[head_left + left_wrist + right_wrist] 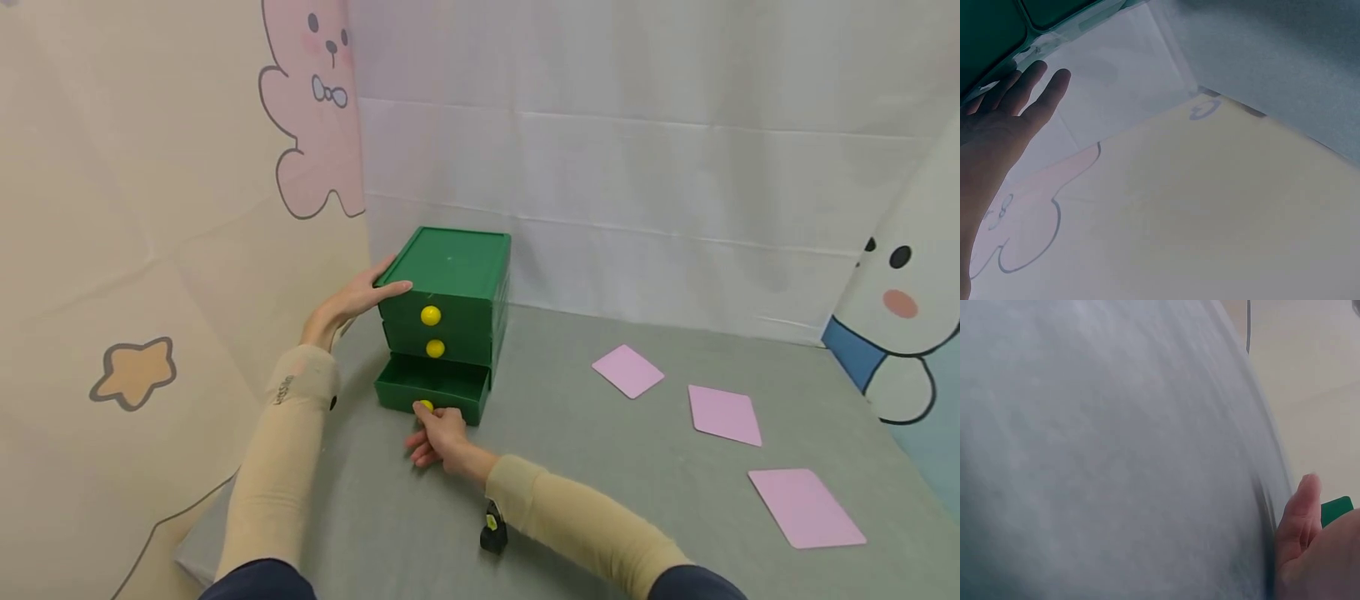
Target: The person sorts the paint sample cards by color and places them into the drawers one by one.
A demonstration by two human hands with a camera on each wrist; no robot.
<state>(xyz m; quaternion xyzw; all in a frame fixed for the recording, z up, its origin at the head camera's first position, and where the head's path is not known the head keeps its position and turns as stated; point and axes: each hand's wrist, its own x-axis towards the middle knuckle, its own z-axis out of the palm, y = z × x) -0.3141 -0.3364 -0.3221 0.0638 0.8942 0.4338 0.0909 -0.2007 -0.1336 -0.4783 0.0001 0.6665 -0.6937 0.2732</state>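
Note:
A green drawer cabinet (457,262) with yellow knobs stands near the back left of the table. Its bottom drawer (468,406) is pulled out, and the visible part of the inside looks bare; the two drawers above are closed. My left hand (352,300) rests against the cabinet's left side, thumb along the top front edge. In the left wrist view its fingers (1035,94) are extended beside the green wall. My right hand (444,437) pinches the bottom drawer's yellow knob (426,405) between thumb and index finger, the other fingers loose below.
Three pink square cards, a far one (628,371), a middle one (725,414) and a near one (807,508), lie on the right of the grey table (570,433). A printed curtain (187,250) borders the left, a white one (637,167) the back. A black device (493,529) hangs under the right wrist.

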